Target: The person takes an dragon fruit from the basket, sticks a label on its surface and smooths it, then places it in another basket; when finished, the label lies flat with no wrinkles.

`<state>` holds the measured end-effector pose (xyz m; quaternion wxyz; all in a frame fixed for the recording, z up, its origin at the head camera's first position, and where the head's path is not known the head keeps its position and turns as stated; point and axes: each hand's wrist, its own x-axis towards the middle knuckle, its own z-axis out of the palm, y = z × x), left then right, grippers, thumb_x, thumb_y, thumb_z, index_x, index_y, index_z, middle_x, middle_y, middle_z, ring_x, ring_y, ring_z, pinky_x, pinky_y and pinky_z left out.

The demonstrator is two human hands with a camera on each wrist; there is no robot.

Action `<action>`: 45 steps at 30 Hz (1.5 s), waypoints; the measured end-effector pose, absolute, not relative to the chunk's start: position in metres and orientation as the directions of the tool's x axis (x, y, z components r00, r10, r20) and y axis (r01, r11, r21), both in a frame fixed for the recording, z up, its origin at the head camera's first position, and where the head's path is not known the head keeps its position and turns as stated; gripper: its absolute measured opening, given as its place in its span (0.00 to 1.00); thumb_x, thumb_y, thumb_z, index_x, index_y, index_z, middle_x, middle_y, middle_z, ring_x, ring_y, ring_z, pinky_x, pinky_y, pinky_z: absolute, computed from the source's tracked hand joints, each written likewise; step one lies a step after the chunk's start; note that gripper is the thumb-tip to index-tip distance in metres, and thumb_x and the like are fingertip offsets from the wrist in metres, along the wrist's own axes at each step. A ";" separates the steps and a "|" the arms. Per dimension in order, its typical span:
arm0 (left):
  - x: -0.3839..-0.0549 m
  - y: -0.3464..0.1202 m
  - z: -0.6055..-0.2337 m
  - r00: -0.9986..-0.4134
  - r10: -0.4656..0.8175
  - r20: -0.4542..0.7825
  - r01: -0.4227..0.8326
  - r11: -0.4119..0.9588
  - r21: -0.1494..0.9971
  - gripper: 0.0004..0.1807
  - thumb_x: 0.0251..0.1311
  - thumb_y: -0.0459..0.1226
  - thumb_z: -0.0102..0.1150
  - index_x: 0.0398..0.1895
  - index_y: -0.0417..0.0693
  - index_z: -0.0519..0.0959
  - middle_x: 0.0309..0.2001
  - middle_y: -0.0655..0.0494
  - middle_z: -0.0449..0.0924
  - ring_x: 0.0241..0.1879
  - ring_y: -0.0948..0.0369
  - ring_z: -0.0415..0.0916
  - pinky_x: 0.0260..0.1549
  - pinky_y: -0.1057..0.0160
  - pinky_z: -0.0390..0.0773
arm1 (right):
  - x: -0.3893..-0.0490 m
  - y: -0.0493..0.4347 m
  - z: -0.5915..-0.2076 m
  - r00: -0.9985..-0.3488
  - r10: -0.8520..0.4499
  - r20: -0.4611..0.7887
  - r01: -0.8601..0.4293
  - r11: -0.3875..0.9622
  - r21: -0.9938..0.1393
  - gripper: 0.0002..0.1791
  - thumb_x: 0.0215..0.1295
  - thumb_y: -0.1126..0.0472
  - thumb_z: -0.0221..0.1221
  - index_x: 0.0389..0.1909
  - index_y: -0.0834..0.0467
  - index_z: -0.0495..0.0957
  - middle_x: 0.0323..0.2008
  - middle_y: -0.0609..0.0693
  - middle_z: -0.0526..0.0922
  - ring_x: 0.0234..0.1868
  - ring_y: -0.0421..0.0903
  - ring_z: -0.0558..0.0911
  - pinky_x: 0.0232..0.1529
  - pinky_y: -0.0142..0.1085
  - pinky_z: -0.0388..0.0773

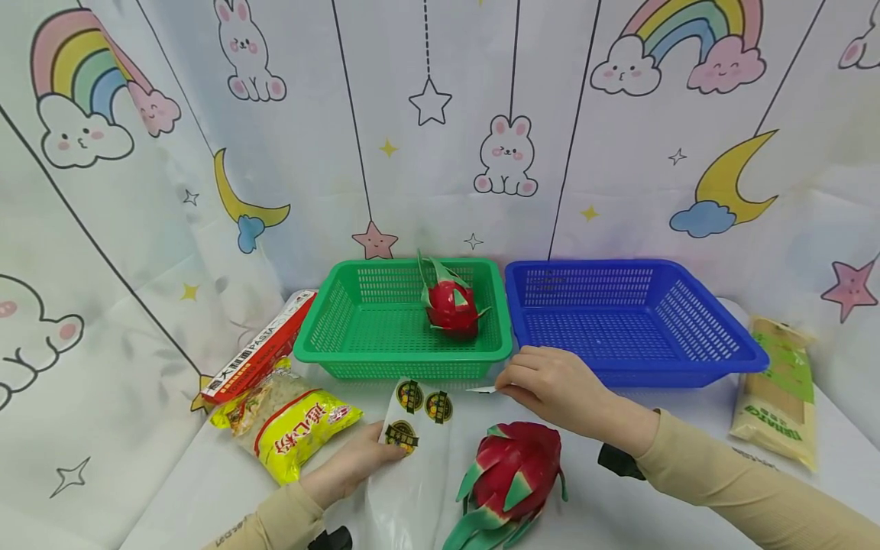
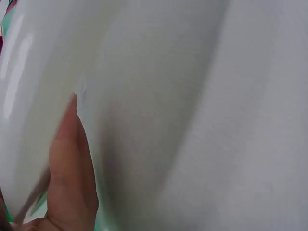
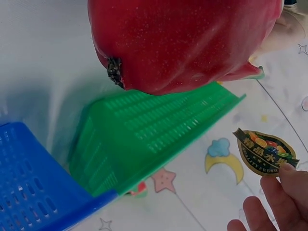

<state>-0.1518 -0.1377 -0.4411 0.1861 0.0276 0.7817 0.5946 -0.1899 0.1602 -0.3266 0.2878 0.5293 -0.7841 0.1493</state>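
Note:
My left hand grips the edge of a white sticker sheet, thumb on top, with several round black-and-gold stickers near its far end. In the left wrist view the sheet's pale surface fills most of the picture. Between thumb and fingertips, my right hand pinches a single fruit sticker, its printed face showing in the right wrist view. It is held just right of the sheet, near the green basket's front. Below the right hand a red dragon fruit with green-tipped scales lies on the table.
Behind the hands stand a green basket holding another dragon fruit and a blue basket. At left lie a yellow food bag and a red pasta box. A yellow-green packet lies at far right.

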 end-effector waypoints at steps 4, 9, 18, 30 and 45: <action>-0.152 -0.140 -0.443 -0.940 0.231 -0.252 -0.161 0.351 0.922 0.25 0.52 0.29 0.55 0.54 0.24 0.66 0.40 0.42 0.80 0.34 0.59 0.77 0.34 0.61 0.77 | -0.191 0.160 -0.328 -0.243 -0.738 0.630 -0.924 0.373 0.081 0.03 0.60 0.59 0.60 0.29 0.53 0.80 0.25 0.41 0.79 0.26 0.35 0.74 0.27 0.23 0.71; -0.152 -0.141 -0.439 -0.949 0.237 -0.207 -0.093 0.417 0.904 0.25 0.50 0.29 0.56 0.53 0.26 0.67 0.39 0.42 0.80 0.33 0.57 0.77 0.32 0.60 0.79 | -0.192 0.159 -0.328 -0.236 -0.739 0.631 -0.927 0.366 0.082 0.02 0.60 0.60 0.60 0.30 0.53 0.80 0.26 0.41 0.79 0.27 0.35 0.74 0.27 0.23 0.72; -0.158 -0.136 -0.434 -0.989 0.137 -0.052 0.083 0.819 0.568 0.33 0.43 0.34 0.65 0.54 0.26 0.67 0.40 0.33 0.78 0.38 0.44 0.78 0.37 0.49 0.78 | -0.192 0.161 -0.328 -0.223 -0.737 0.639 -0.932 0.353 0.082 0.06 0.52 0.64 0.66 0.30 0.53 0.80 0.26 0.42 0.80 0.27 0.36 0.75 0.28 0.23 0.73; -0.151 -0.127 -0.432 -0.974 0.208 0.087 0.226 0.907 0.356 0.41 0.42 0.38 0.70 0.57 0.24 0.63 0.47 0.34 0.70 0.47 0.42 0.72 0.47 0.49 0.74 | -0.192 0.162 -0.330 -0.253 -0.742 0.622 -0.924 0.376 0.073 0.06 0.50 0.64 0.66 0.30 0.52 0.80 0.26 0.41 0.80 0.28 0.35 0.76 0.30 0.23 0.73; -0.153 -0.135 -0.434 -0.962 0.271 0.040 0.270 0.913 0.305 0.30 0.45 0.42 0.69 0.51 0.35 0.74 0.51 0.36 0.69 0.49 0.42 0.69 0.41 0.46 0.76 | -0.190 0.165 -0.329 -0.262 -0.738 0.622 -0.919 0.388 0.073 0.11 0.44 0.65 0.69 0.29 0.52 0.80 0.26 0.40 0.79 0.27 0.34 0.74 0.28 0.22 0.71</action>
